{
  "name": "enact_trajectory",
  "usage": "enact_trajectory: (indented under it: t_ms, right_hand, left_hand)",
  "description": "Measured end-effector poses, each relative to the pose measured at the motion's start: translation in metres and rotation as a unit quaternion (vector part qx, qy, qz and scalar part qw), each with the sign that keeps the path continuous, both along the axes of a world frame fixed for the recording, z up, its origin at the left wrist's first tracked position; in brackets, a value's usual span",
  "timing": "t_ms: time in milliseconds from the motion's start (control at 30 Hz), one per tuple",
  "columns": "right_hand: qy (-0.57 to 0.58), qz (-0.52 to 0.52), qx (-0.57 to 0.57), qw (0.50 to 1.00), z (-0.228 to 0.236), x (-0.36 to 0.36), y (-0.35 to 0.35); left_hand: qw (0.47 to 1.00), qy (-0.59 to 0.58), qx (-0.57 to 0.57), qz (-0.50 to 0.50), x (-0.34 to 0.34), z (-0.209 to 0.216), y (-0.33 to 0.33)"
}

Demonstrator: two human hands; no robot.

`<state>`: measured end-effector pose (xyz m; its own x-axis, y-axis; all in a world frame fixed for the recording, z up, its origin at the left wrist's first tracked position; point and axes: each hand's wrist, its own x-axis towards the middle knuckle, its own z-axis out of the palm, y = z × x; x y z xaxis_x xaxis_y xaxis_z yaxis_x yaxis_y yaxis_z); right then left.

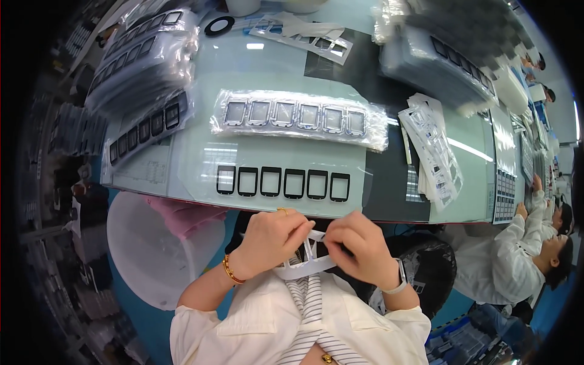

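In the head view, a thin white strip [307,266] with cut-out windows is held in the air, just off the near edge of the bench [255,73] and in front of the shirt. It is gripped by both hands. One part is pinched by the left hand [277,234], with thumb and finger close together, and the other side looks pinched by the right hand [359,246], though its fingertips are partly hidden.

For this to be done well, the strip should be held lightly by its edges and pulled slowly — the bars between the windows look skinny and could be torn by a hard tug. Fingers should be kept clean, and away from any sticky side.

The strip seems to be made of paper or thin film, and is bent into a soft curve. On the bench, which is topped with smooth, shiny glass, six small panels [294,184] with black edges and rounded corners are set in a row. Behind them, six more framed panes are seen in a crinkly clear bag [298,115]. To the right, flat white strips [431,152] with holes are piled loosely — a bit crooked, like dropped cards.
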<state>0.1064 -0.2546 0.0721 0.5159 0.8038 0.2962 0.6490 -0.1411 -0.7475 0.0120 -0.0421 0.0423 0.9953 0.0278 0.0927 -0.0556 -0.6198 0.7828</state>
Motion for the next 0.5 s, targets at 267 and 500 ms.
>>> enact_trajectory:
  t_ms: [267,500]
  right_hand:
    - [0.114,-0.111,0.134,0.978,0.007,0.027,-0.016]
    - [0.191,-0.206,0.099,0.955,-0.076,0.057,-0.011]
  left_hand:
    - [0.999,-0.024,0.001,0.029,0.009,-0.011,-0.006]
    - [0.99,-0.093,0.105,-0.007,0.018,-0.023,-0.027]
